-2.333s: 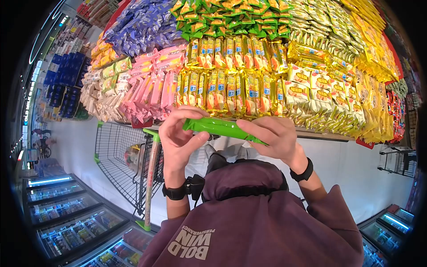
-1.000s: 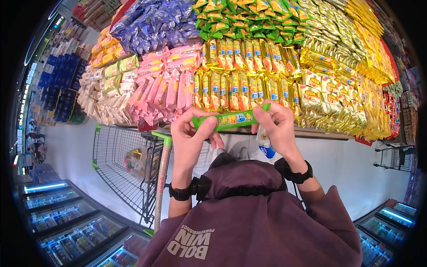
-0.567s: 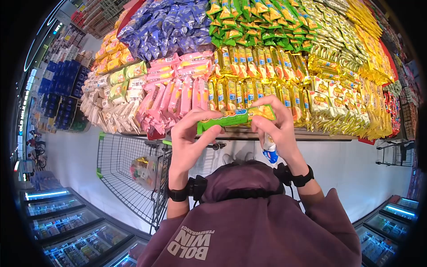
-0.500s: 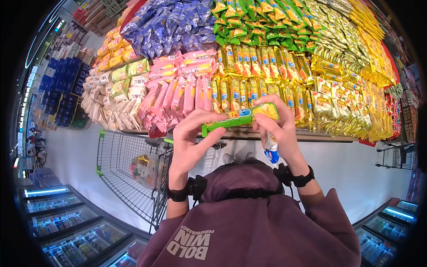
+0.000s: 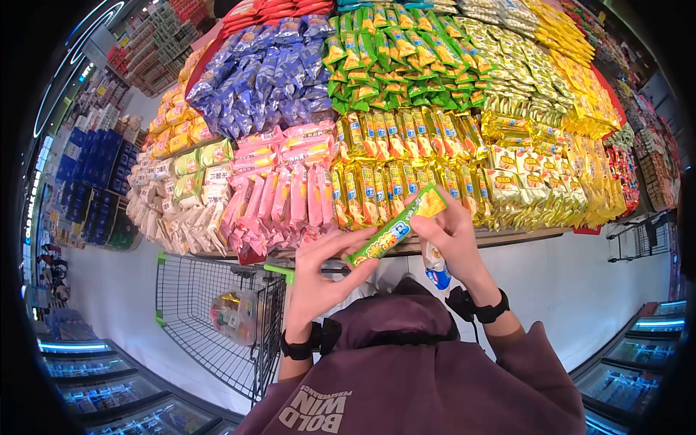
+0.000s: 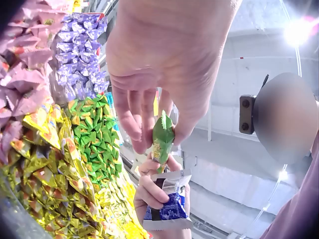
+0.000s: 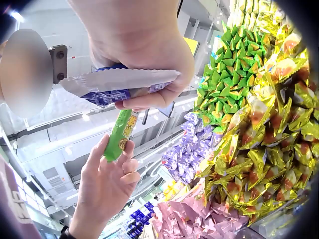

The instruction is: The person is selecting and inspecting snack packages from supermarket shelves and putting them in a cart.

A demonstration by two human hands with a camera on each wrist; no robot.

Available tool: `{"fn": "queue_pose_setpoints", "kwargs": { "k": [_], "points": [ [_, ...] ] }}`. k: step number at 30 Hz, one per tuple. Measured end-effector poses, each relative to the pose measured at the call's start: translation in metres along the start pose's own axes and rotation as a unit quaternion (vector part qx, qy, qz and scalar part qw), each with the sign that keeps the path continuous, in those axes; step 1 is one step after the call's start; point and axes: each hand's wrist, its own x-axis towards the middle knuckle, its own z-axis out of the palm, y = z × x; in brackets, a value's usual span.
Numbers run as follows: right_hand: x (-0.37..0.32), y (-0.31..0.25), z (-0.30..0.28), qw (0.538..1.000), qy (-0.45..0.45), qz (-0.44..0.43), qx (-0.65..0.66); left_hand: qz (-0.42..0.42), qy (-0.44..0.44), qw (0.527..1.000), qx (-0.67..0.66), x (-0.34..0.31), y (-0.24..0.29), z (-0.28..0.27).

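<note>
In the head view, a long green snack packet (image 5: 391, 232) slants between both hands, its printed face up. The left hand (image 5: 324, 275) pinches its lower end between thumb and fingers; the right hand (image 5: 455, 235) pinches the upper, yellow end. A second packet, blue and white (image 5: 437, 275), hangs under the right palm, held by that hand's lower fingers. The left wrist view has the green packet (image 6: 163, 134) end-on at the left fingertips, with the blue and white packet (image 6: 172, 201) beyond. In the right wrist view the blue and white packet (image 7: 107, 89) lies under the right palm.
A display of piled snacks stands in front: pink packets (image 5: 283, 199), gold packets (image 5: 370, 188), green-orange packets (image 5: 406, 58) and purple-blue packets (image 5: 268, 80). A wire shopping cart (image 5: 210, 290) with a filled plastic bag (image 5: 233, 317) stands at the left. Freezers (image 5: 130, 399) line the lower left.
The green packet has turned from nearly level to a steep slant, right end raised. Both hands sit lower in the head view, and more of the display's far rows shows.
</note>
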Motion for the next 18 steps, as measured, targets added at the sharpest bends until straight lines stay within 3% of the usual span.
{"fn": "queue_pose_setpoints", "kwargs": {
  "k": [8, 11, 15, 18],
  "points": [
    [-0.003, 0.024, -0.031, 0.998, 0.017, 0.003, -0.061, -0.039, -0.070, 0.996, -0.046, 0.011, 0.000, 0.053],
    [-0.001, 0.017, -0.039, 0.996, 0.004, 0.045, -0.082, -0.074, -0.025, 0.995, -0.063, 0.017, 0.003, 0.071],
    [0.005, 0.002, -0.061, 0.973, -0.053, -0.026, -0.225, -0.091, 0.041, 0.993, -0.062, 0.032, 0.007, 0.094],
    [0.012, -0.019, -0.083, 0.974, -0.063, -0.023, -0.219, -0.101, 0.064, 0.990, -0.074, 0.051, 0.020, 0.109]
  ]
}}
